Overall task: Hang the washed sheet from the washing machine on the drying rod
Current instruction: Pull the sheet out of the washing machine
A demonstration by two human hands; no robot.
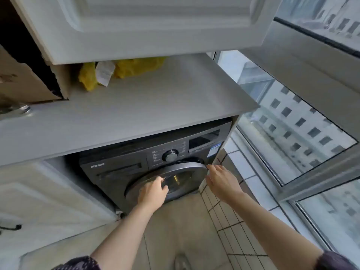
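Currently the left hand rests on the round door of the washing machine, its fingers curled over the inner rim of the door ring beside the glass. The right hand is held with fingers straight and slightly spread, gripping nothing; its fingertips lie at the door's right edge, and whether they touch that edge cannot be told. The door appears slightly ajar at its upper right edge, where a dark gap shows between the ring and the machine front.

The sheet is not visible; the glass shows only a dark interior with a small yellowish reflection.

Above the door, a control knob sits in the middle of the front panel, with a display to its right and a drawer front to its left. The machine stands in a recess under a pale countertop, whose front edge overhangs the panel closely. A white cabinet door adjoins the machine on the left. On the countertop lie a yellow bag and a cardboard box, beneath an upper cabinet.

To the right, a narrow tiled strip separates the machine from the window frame. Beige floor lies open between the forearms in front of the door.
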